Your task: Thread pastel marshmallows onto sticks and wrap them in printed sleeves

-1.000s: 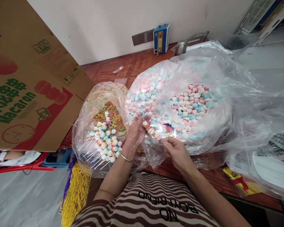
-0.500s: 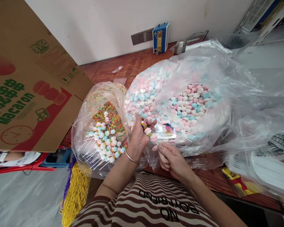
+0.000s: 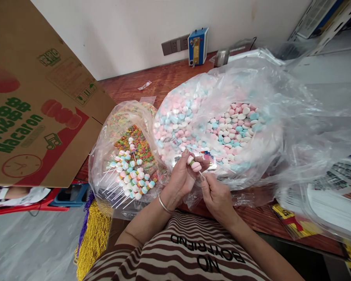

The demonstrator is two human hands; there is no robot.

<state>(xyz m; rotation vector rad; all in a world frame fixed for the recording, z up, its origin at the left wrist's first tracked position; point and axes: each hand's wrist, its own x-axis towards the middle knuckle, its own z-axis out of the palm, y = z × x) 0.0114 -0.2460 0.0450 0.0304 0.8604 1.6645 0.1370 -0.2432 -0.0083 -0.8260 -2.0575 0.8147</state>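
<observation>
Between my hands is a marshmallow skewer, pink and white pieces with a green bit between them on a thin white stick. My left hand curls round its marshmallow end, thumb on one side and fingers on the other. Below it, my right hand pinches the stick. Clear printed film shows just beyond my left thumb; whether it joins the skewer I cannot tell. Printed cards lie behind my fingers, partly hidden. Several finished marshmallow skewers are piled to the left.
A clear bag of coloured cereal rings lies under the pile. Behind my hands spreads a large clear bag of pastel marshmallows. A cardboard box stands at left. A blue device sits by the wall, near a metal cup.
Both hands have moved slightly right with the skewer. The skewer's yellow and purple far part no longer shows, and the printed film stands out more beyond my left thumb.
</observation>
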